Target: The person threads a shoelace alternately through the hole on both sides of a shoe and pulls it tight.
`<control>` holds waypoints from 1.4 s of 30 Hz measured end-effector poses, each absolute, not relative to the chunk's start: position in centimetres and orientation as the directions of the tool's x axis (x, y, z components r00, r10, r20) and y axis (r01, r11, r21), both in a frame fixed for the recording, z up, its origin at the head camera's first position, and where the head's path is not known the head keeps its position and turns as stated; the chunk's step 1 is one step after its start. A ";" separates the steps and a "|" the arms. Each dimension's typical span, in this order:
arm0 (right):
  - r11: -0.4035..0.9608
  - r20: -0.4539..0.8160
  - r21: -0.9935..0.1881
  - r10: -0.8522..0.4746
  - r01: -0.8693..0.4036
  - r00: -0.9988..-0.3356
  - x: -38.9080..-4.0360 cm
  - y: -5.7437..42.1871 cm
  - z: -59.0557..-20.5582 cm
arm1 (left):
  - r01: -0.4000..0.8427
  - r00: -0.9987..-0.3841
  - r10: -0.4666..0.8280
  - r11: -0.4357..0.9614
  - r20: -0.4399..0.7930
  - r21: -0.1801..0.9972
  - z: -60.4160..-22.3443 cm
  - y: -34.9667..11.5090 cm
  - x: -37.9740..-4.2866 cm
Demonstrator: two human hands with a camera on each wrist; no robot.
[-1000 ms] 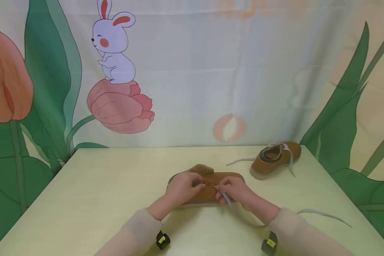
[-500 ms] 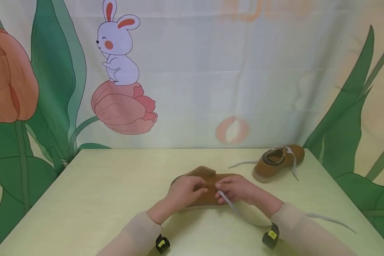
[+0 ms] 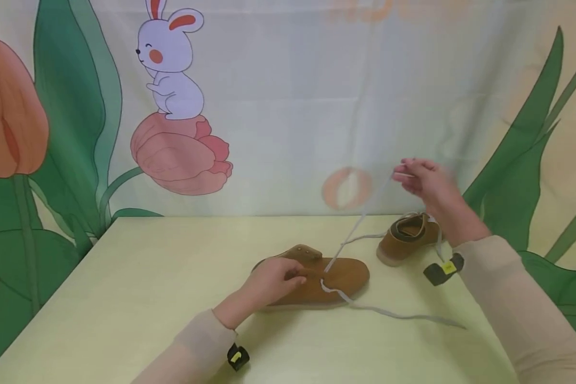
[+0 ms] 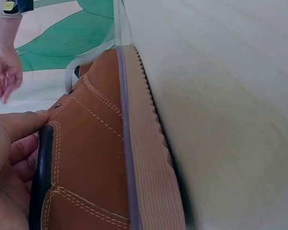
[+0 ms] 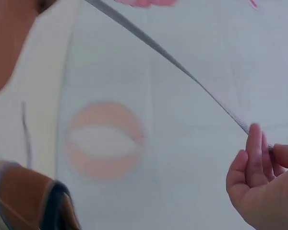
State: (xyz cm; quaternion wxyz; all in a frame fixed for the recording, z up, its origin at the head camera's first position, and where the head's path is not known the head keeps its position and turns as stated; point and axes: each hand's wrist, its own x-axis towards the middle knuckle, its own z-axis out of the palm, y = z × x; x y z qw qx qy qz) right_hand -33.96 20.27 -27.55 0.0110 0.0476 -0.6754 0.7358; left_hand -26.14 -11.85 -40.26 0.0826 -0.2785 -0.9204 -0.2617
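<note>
A brown shoe (image 3: 348,274) lies on the table with its toe to the right. My left hand (image 3: 271,280) pinches the upper's eyelet edge between thumb and fingers, the thumb close to an eyelet (image 4: 57,106) in the left wrist view. Up at the right, above the tabletop, my right hand (image 3: 432,184) pinches a grey shoelace (image 5: 158,48). That lace runs taut from the front eyelets to my fingers. Its other end (image 3: 403,316) trails loosely over the shoe's near side onto the table. The shoe's heel is partly hidden behind my left hand.
A second brown shoe (image 3: 393,248), laced, stands at the back right below my right forearm, one lace end (image 3: 365,237) stretched leftward. Behind the pale yellow table (image 3: 163,266) hangs a printed curtain (image 3: 278,133) with a rabbit and tulips.
From beside the eyelets, my right hand has risen far up and to the right, drawing the lace through. The trailing end has shortened toward the shoe. My left hand keeps its grip.
</note>
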 end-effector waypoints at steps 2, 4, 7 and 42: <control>-0.058 0.147 -0.988 -0.019 -0.145 -0.989 -33.5 21.2 -26.8 | 0.550 -0.835 0.451 0.706 0.316 0.446 -40.0 -11.8 -26.4; -0.022 0.196 -0.980 -0.043 -0.196 -0.980 -32.7 21.5 -26.8 | 0.558 -0.827 0.429 0.706 0.363 0.436 -39.7 -11.8 -26.8; -0.001 0.221 -0.975 -0.119 -0.223 -0.968 -31.6 20.8 -27.8 | 0.564 -0.815 0.401 0.714 0.418 0.414 -39.4 -11.7 -27.9; 0.474 -0.158 -0.874 -0.489 -0.110 -0.858 -34.2 8.8 -40.6 | 0.518 -0.852 0.372 0.700 0.367 0.491 -40.7 -12.2 -29.0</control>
